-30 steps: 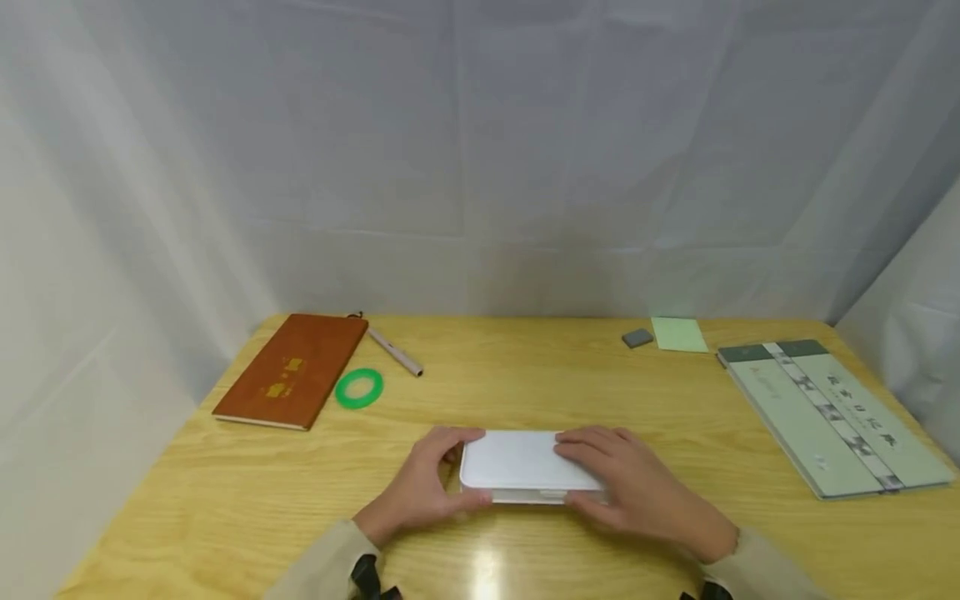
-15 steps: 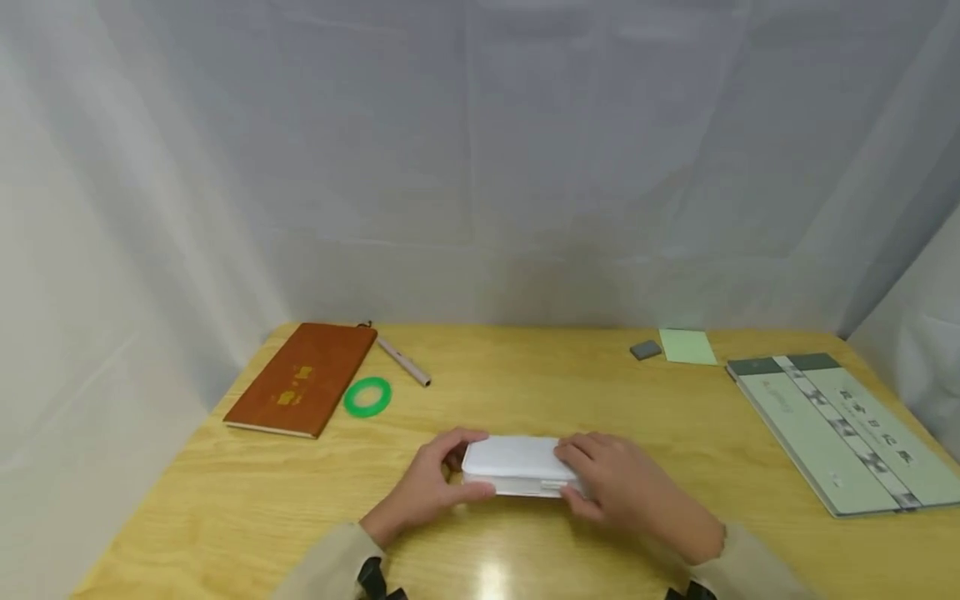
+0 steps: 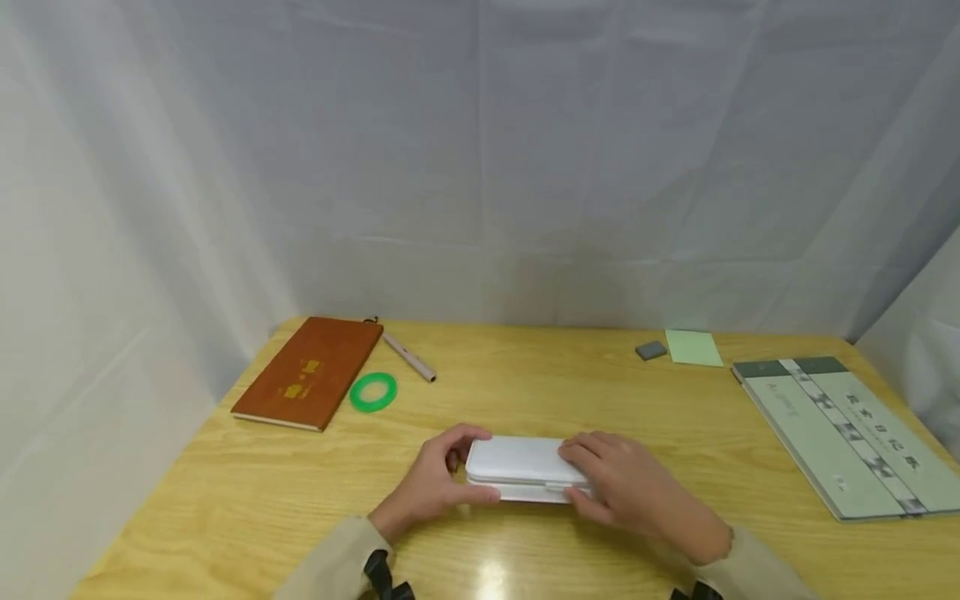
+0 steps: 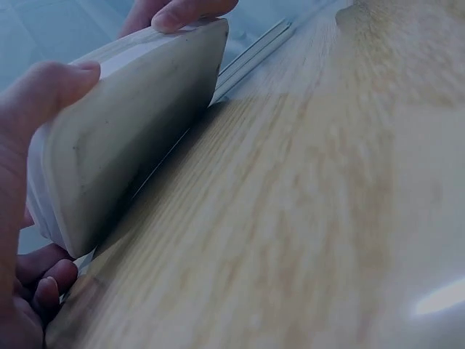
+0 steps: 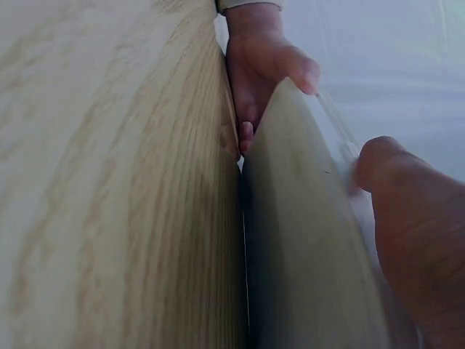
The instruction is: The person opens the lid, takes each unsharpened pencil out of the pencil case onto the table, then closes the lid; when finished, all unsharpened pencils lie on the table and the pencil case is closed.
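A white pencil case [image 3: 517,458], a flat lidded box with rounded corners, is between both hands at the near middle of the table. My left hand [image 3: 435,479] grips its left end, thumb on the near side and fingers at the far side. At the right end, my right hand [image 3: 622,487] holds it with fingers over the lid and thumb at the front, beside a small tab. The left wrist view shows the case's pale underside [image 4: 131,138], its near edge raised off the wood. A seam runs between lid and base; the inside is hidden.
A brown notebook [image 3: 311,372], a green tape roll [image 3: 372,377] and a pinkish pen [image 3: 408,357] lie at left. Toward the back right are a grey eraser-like block [image 3: 651,351] and a pale green sticky note [image 3: 693,347]. A light green book [image 3: 840,433] lies at right.
Both hands keep their hold on the pencil case. Its tilt changes slightly, and the seam between lid and base shows more clearly now. The head view has shifted a little.
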### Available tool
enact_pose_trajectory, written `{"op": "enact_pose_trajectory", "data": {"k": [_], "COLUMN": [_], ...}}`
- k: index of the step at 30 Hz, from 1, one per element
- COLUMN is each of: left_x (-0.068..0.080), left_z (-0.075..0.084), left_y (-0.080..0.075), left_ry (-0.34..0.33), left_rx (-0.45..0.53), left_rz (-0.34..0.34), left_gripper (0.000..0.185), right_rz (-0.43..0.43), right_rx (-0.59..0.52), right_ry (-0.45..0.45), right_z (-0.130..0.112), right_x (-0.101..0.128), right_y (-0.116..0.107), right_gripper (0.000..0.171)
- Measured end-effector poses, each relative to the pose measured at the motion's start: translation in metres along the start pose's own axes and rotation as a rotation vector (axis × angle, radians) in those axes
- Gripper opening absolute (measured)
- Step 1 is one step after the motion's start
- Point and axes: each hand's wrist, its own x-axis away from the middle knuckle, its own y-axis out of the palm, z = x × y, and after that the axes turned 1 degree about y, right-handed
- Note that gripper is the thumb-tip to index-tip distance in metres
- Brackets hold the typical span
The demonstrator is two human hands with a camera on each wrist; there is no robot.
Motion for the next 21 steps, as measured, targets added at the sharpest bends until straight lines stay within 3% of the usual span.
{"op": "enact_pose_trajectory", "data": {"k": [8, 12, 16, 21], "left_x": [0.001, 0.003, 0.004, 0.003], "left_z": [0.000, -0.001, -0.001, 0.001], "left_y": [0.002, 0.004, 0.006, 0.006], "left_ry": [0.021, 0.030, 0.022, 0.032], "left_rx": [-0.004, -0.085, -0.181, -0.282], "left_rz": [-0.042, -0.047, -0.009, 0.025], "left_gripper": [0.082, 0.098, 0.112, 0.133], "right_rz": [-0.075, -0.177, -0.207, -0.146], "right_rx": [-0.240, -0.427, -0.581, -0.575], "right_ry": [0.069, 0.132, 0.217, 0.306], "right_z": [0.015, 0.029, 0.047, 0.068], "right_x": [-0.002, -0.016, -0.030, -0.043], "right_y": [-0.010, -0.021, -0.021, -0.015], "right_gripper": [0.034, 0.026, 0.017, 0.011]}}
